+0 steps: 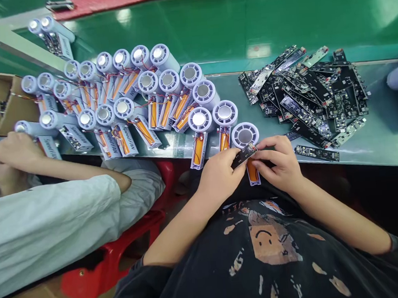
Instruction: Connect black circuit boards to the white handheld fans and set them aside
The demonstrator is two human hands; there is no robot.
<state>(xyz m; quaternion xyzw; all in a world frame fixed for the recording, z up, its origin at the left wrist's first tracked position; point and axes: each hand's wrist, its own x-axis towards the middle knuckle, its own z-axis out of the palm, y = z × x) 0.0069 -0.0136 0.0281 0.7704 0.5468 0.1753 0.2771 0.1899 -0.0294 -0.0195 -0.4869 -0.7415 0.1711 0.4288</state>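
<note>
One black circuit board is gripped by the left hand over a lavender fan, right hand held at board's end, its grip unclear

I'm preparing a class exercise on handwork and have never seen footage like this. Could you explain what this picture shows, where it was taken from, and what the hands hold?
There is no robot here, just a person working with two bare hands. The single picture comes from a camera worn on that person's head, looking forward and down.

On the green bench, pale handheld fans stand in rows to the left, many showing orange parts and thin wires. To the right lies a loose pile of circuit boards.

The left hand holds a dark circuit board over the nearest fan. The right hand has its fingertips at the board's end; its exact grip is hard to see. At far left are a co-worker's hands.
</note>
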